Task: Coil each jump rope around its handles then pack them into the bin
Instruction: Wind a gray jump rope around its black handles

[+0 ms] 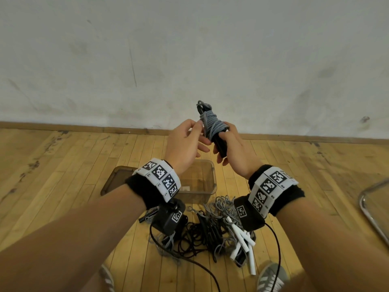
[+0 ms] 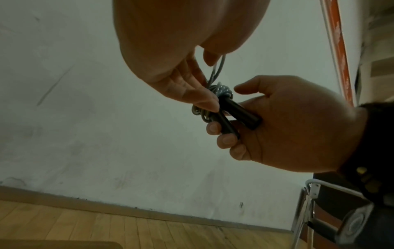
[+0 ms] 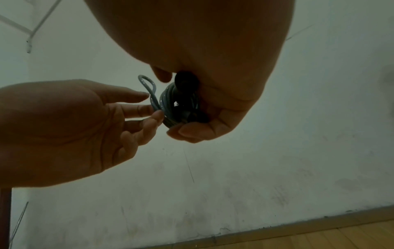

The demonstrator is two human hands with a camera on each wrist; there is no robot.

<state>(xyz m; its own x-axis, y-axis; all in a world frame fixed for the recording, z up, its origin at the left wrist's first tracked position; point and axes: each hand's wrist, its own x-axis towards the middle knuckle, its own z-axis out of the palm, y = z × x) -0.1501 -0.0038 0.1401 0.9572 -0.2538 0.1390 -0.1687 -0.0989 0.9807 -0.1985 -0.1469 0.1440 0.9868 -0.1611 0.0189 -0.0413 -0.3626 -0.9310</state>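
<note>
A grey jump rope (image 1: 211,125) is wound in a tight bundle around its two black handles (image 1: 220,144), held upright above the floor. My right hand (image 1: 226,145) grips the handles' lower ends; in the left wrist view they (image 2: 241,112) cross in its fingers. My left hand (image 1: 197,131) pinches the rope's loose end loop at the bundle's left side. That loop (image 3: 147,86) sticks out past my left fingers (image 3: 145,109) in the right wrist view. A clear plastic bin (image 1: 212,182) stands on the floor below my hands; no rope shows inside it.
A tangled pile of grey and black ropes (image 1: 210,228) with white handles (image 1: 242,239) lies just in front of the bin. A brownish lid (image 1: 113,180) lies left of the bin. A metal chair frame (image 1: 372,207) stands at the right. The wall is close behind.
</note>
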